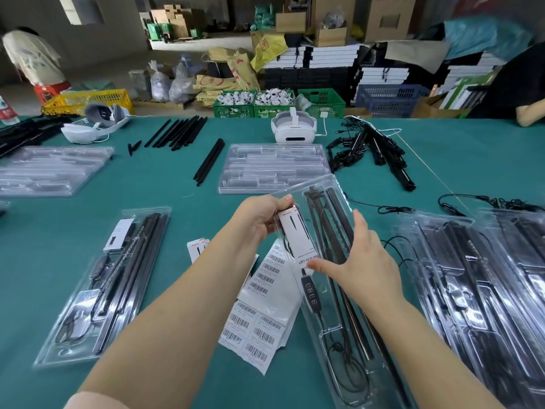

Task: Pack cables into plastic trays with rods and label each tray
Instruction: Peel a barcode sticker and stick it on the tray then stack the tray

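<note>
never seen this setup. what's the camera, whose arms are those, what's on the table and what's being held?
There is no robot: this single wide-angle picture comes from a camera worn on a person's head, looking down at their own bare arms. The left hand pinches the top of a white product card lying in a clear plastic tray, which already holds black rods and a coiled cable. The right hand rests flat on that tray. Under it lies a sheet of barcode labels. The green table also carries filled trays on both sides, empty trays further back, loose black rods and two white headsets.
</note>
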A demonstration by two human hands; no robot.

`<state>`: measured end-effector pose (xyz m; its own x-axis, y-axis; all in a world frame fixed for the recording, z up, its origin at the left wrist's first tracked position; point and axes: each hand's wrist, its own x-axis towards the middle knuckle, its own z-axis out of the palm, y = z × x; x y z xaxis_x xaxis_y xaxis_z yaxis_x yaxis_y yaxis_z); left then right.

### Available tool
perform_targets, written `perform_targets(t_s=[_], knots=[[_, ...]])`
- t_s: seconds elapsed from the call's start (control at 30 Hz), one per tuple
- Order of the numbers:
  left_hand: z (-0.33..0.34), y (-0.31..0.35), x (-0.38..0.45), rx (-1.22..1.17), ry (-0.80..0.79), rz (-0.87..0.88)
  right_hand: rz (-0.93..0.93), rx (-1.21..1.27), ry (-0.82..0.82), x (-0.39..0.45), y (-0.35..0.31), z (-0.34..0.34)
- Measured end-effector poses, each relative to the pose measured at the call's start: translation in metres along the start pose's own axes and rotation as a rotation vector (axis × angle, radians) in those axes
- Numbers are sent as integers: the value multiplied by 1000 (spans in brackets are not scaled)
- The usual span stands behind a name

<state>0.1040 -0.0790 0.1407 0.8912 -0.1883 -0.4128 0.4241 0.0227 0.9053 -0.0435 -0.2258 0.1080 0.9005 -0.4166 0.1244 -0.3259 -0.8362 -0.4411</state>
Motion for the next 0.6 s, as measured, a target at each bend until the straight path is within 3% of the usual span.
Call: perform_targets(t_s=[0.2, 0.3, 0.4, 0.5, 0.6], knots=[[-1, 0, -1, 7, 24, 25, 2, 9, -29, 0, -1, -1], [0, 1, -1, 20, 38, 44, 47, 186, -72, 5, 5, -4], [-3, 1, -3, -10, 8, 81, 147, 450, -248, 16, 21, -14], [-9, 3, -5, -32, -68, 158, 171, 787, -550, 24, 36, -22], [-12, 8, -8, 43, -105, 199, 142, 924, -640, 26, 39, -25]])
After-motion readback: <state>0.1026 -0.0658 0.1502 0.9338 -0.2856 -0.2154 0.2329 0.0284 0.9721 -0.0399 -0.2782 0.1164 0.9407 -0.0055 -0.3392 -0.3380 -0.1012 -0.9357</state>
